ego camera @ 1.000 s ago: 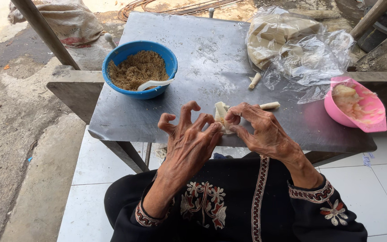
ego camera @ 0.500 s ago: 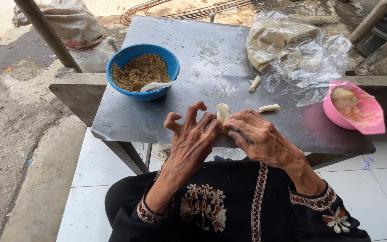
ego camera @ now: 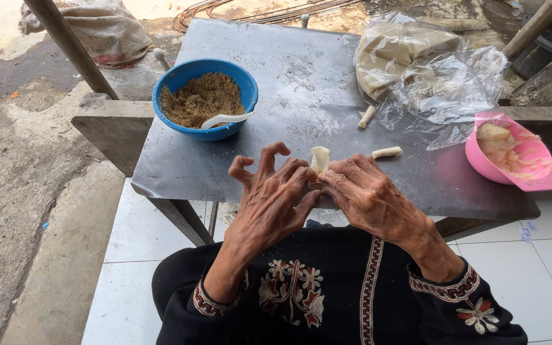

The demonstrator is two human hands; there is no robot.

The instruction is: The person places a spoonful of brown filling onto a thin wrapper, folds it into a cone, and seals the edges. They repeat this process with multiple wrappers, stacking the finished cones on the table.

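Table (ego camera: 327, 83) first: grey metal top, my work sits just off its near edge, about mid-width. Clear plastic bag of wrappers (ego camera: 416, 64) at the far right corner, blue bowl of brown filling (ego camera: 202, 99) with a white spoon (ego camera: 225, 119) toward the far left, pink bowl of pale paste (ego camera: 509, 150) hanging at the right edge. Two finished rolls (ego camera: 378, 137) lie on the top between the bag and my hands, apart from each other. Left hand (ego camera: 273, 201): thumb and forefinger pinched on the lower part of the wrapper piece (ego camera: 320, 158), other three fingers splayed up and curled, touching nothing. Right hand (ego camera: 368, 195): closed down over the same piece from the other side, fingertips meeting the left ones, so both are gripping it; only the pale top flap shows above the knuckles. Can't tell from here whether filling is inside, fingers hide it. My read on doing this step well: keep the pinch low and even, roll with both thumbs together so the seam stays straight, don't crush the flap, and keep it tight enough that nothing leaks out the open end. Thin dough, probably tears easily, so light pressure.
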